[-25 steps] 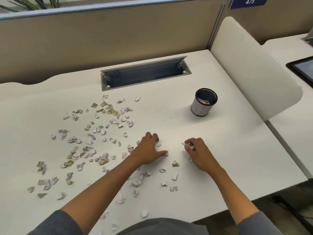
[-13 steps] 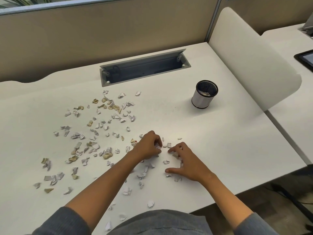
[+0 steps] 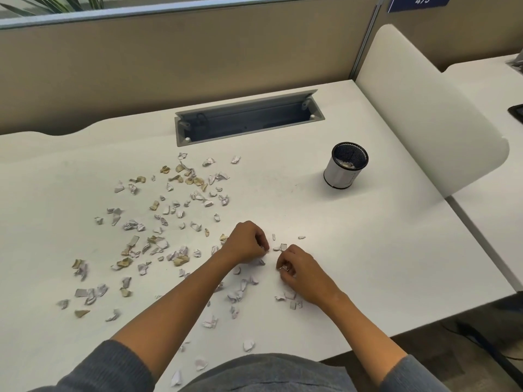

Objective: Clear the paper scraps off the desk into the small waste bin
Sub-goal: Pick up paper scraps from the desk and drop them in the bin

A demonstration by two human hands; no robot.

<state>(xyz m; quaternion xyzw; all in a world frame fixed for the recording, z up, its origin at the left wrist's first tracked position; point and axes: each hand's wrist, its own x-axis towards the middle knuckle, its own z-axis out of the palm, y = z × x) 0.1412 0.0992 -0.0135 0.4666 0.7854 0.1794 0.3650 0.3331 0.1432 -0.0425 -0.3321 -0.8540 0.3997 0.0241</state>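
Between both curled hands (image 3: 246,244) (image 3: 300,271) lie paper scraps (image 3: 280,247), waste bin (image 3: 343,168) beyond.

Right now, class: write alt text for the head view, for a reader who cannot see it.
Two hands, left and right, pinch up paper scraps scattered across a white desk. A small waste bin stands further back to the right, some scraps already inside.

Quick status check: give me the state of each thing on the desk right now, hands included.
Paper scraps: mostly still scattered on the desk.
Waste bin: upright, a few scraps inside.
Cable tray: lid open.
Left hand: fingers curled, pinching scraps.
Right hand: fingers curled round gathered scraps.
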